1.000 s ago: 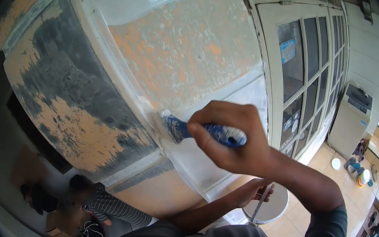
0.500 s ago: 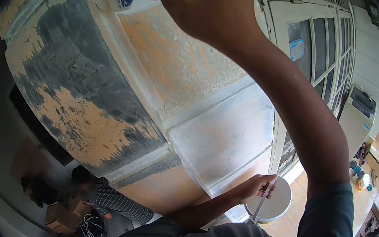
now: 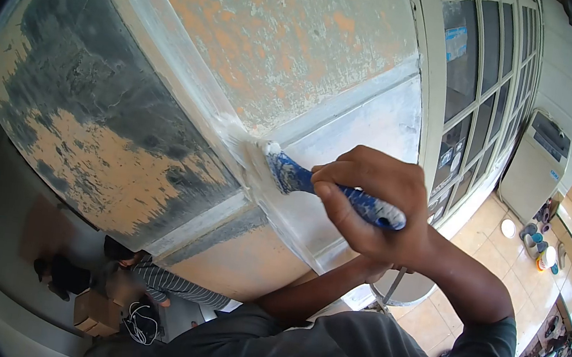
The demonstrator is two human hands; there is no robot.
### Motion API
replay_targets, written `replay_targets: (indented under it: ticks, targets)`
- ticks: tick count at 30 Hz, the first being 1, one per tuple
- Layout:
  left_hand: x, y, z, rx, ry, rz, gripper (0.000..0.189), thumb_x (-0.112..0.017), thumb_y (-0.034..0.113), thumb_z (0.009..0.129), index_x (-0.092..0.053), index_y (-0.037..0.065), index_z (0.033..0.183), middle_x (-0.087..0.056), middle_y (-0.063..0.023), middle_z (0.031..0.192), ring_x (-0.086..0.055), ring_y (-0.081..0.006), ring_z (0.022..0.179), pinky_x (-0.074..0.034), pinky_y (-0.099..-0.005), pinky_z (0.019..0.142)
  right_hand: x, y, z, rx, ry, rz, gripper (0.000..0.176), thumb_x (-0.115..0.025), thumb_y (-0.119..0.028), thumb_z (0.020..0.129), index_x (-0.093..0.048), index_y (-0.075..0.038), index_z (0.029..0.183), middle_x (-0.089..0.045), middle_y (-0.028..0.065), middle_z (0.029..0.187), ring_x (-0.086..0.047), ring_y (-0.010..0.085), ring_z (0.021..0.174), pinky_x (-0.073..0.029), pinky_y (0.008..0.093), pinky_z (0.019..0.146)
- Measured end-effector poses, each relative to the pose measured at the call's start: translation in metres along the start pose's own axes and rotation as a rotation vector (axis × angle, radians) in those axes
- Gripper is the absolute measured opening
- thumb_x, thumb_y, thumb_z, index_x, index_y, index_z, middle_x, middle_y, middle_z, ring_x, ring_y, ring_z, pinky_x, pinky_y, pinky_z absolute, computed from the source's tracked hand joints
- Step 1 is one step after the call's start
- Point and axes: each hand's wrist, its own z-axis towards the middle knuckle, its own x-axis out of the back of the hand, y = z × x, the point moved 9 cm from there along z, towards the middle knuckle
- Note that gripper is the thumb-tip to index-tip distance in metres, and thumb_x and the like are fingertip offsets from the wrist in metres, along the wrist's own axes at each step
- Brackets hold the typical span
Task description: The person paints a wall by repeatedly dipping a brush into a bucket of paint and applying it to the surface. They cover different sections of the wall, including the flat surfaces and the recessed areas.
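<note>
My right hand point(image 3: 376, 204) is closed around the blue, paint-smeared handle of a brush point(image 3: 361, 203). White bristles touch a pale raised strip point(image 3: 233, 145) where panel frames meet, with wet-looking white paint around them. Lower down, my left hand point(image 3: 376, 269) is mostly hidden behind my right hand and wrist; it is at the handle point(image 3: 395, 286) of a white bucket point(image 3: 411, 294). Around the strip lie an orange-and-grey mottled panel point(image 3: 282, 35), a dark panel with tan patches point(image 3: 97, 84) and a whitish panel point(image 3: 371, 121).
A paned door point(image 3: 483, 81) stands to the right, with a washing machine point(image 3: 536, 166) beyond it. Shoes point(image 3: 534, 241) lie on the tiled floor point(image 3: 486, 235). At lower left are a person in a striped top point(image 3: 173, 284), another person in dark clothes point(image 3: 67, 277), a cardboard box point(image 3: 97, 312) and a white cable point(image 3: 142, 323).
My right hand has come down from the top with the brush, whose bristles now touch the frame joint. It now covers most of my left hand. The view has shifted slightly.
</note>
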Motion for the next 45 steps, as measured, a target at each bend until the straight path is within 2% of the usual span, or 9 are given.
replay_targets:
  ticks: [6, 9, 10, 18, 28, 32, 36, 41, 45]
  targets:
    - [0.006, -0.009, 0.008, 0.116, -0.007, -0.042, 0.043, -0.055, 0.046, 0.088, -0.057, 0.005, 0.100, -0.057, -0.0031, 0.085, -0.055, -0.0134, 0.077, -0.048, -0.0304, 0.078, 0.066, -0.023, 0.057, 0.076, 0.255, 0.104, 0.017, -0.063, -0.013, 0.087, -0.066, 0.004, 0.090, -0.067, 0.0120, 0.075, -0.066, 0.0141, 0.067, -0.052, 0.0241, 0.059]
    - [0.007, -0.015, 0.010, 0.176, -0.032, 0.001, 0.040, -0.045, 0.041, 0.095, -0.056, 0.004, 0.104, -0.057, -0.0043, 0.089, -0.056, -0.0143, 0.081, -0.045, -0.0326, 0.085, 0.072, -0.031, 0.113, 0.171, 0.219, 0.162, 0.028, -0.059, -0.020, 0.091, -0.060, 0.005, 0.104, -0.066, 0.0194, 0.088, -0.068, 0.0245, 0.077, -0.057, 0.0339, 0.071]
    - [0.009, -0.016, 0.011, 0.197, -0.009, 0.018, 0.040, -0.045, 0.041, 0.095, -0.056, 0.004, 0.104, -0.057, -0.0052, 0.088, -0.055, -0.0148, 0.081, -0.045, -0.0330, 0.085, 0.072, -0.030, 0.131, 0.166, 0.276, 0.231, 0.028, -0.064, -0.021, 0.087, -0.064, 0.006, 0.097, -0.067, 0.0148, 0.080, -0.068, 0.0174, 0.072, -0.055, 0.0253, 0.066]
    - [0.004, -0.013, 0.009, 0.180, -0.051, 0.064, 0.043, -0.043, 0.044, 0.095, -0.056, 0.004, 0.104, -0.057, -0.0065, 0.088, -0.055, -0.0151, 0.080, -0.044, -0.0329, 0.084, 0.037, -0.007, 0.184, 0.136, 0.182, 0.162, 0.031, -0.063, -0.025, 0.086, -0.065, 0.005, 0.093, -0.067, 0.0172, 0.078, -0.069, 0.0188, 0.070, -0.057, 0.0281, 0.062]
    - [0.009, -0.009, 0.012, 0.177, 0.004, 0.010, 0.043, -0.045, 0.041, 0.095, -0.055, 0.001, 0.108, -0.057, -0.0047, 0.091, -0.055, -0.0149, 0.082, -0.045, -0.0311, 0.083, 0.207, 0.013, 0.161, 0.044, 0.490, -0.584, 0.027, -0.065, -0.024, 0.086, -0.067, -0.002, 0.100, -0.069, 0.0093, 0.076, -0.067, 0.0122, 0.070, -0.053, 0.0237, 0.065]
    - [0.008, -0.006, 0.011, 0.163, 0.013, 0.017, 0.043, -0.044, 0.040, 0.095, -0.055, 0.001, 0.109, -0.058, -0.0054, 0.092, -0.055, -0.0152, 0.083, -0.046, -0.0317, 0.083, 0.153, -0.016, 0.163, 0.128, 0.432, -0.667, 0.015, -0.067, -0.017, 0.082, -0.070, -0.006, 0.091, -0.068, 0.0142, 0.078, -0.068, 0.0176, 0.064, -0.055, 0.0301, 0.059]
    - [0.014, -0.011, 0.013, 0.158, 0.005, 0.004, 0.042, -0.044, 0.039, 0.095, -0.054, 0.001, 0.108, -0.058, -0.0060, 0.093, -0.055, -0.0157, 0.083, -0.046, -0.0324, 0.083, 0.067, -0.055, 0.164, 0.602, 0.244, -0.544, 0.015, -0.068, -0.015, 0.080, -0.068, 0.000, 0.081, -0.068, 0.0152, 0.076, -0.068, 0.0234, 0.066, -0.056, 0.0313, 0.060]
    - [0.012, -0.008, 0.011, 0.159, -0.008, 0.005, 0.040, -0.042, 0.038, 0.096, -0.054, 0.002, 0.107, -0.058, -0.0057, 0.092, -0.055, -0.0155, 0.082, -0.047, -0.0327, 0.082, 0.059, -0.087, 0.190, 0.555, 0.232, -0.253, 0.023, -0.065, -0.018, 0.086, -0.065, 0.003, 0.096, -0.068, 0.0143, 0.081, -0.069, 0.0183, 0.074, -0.057, 0.0268, 0.066]
    - [0.009, -0.008, 0.011, 0.155, -0.031, -0.006, 0.039, -0.043, 0.038, 0.096, -0.054, 0.002, 0.106, -0.058, -0.0054, 0.092, -0.055, -0.0149, 0.081, -0.047, -0.0326, 0.083, 0.041, -0.064, 0.217, 0.040, 0.107, 0.153, 0.028, -0.058, -0.017, 0.089, -0.062, 0.010, 0.092, -0.066, 0.0165, 0.076, -0.064, 0.0162, 0.064, -0.054, 0.0276, 0.060]
